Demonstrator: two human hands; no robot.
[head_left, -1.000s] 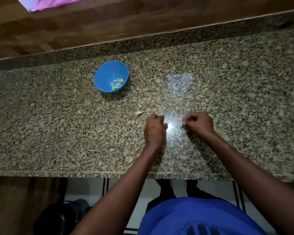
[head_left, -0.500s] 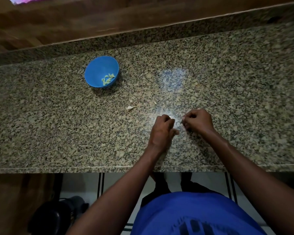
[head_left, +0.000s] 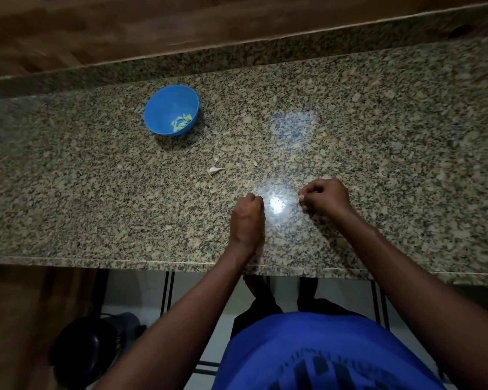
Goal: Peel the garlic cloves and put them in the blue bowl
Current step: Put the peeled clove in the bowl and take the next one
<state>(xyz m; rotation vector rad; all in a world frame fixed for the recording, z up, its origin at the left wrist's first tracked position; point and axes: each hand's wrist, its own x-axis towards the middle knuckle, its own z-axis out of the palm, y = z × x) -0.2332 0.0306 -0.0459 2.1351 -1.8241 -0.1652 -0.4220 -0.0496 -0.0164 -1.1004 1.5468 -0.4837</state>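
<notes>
The blue bowl (head_left: 164,108) stands at the back left of the granite counter (head_left: 96,192), with several pale peeled garlic pieces (head_left: 181,123) inside. One unpeeled garlic clove (head_left: 214,170) lies loose on the counter between the bowl and my hands. My right hand (head_left: 326,197) pinches a small whitish garlic clove (head_left: 300,197) at its fingertips, just above the counter. My left hand (head_left: 247,218) is curled into a fist a short way to the left of it. Whatever is inside the fist is hidden.
Small bits of garlic skin (head_left: 254,163) lie scattered near the loose clove. A bright glare spot (head_left: 276,205) sits between my hands. The counter's front edge (head_left: 152,261) runs just under my wrists. Below it, a dark round object (head_left: 88,344) stands on the floor.
My hands were touching half a second ago. The left hand has since drawn away to the left, and the right hand still holds the clove. The view has shifted slightly.
</notes>
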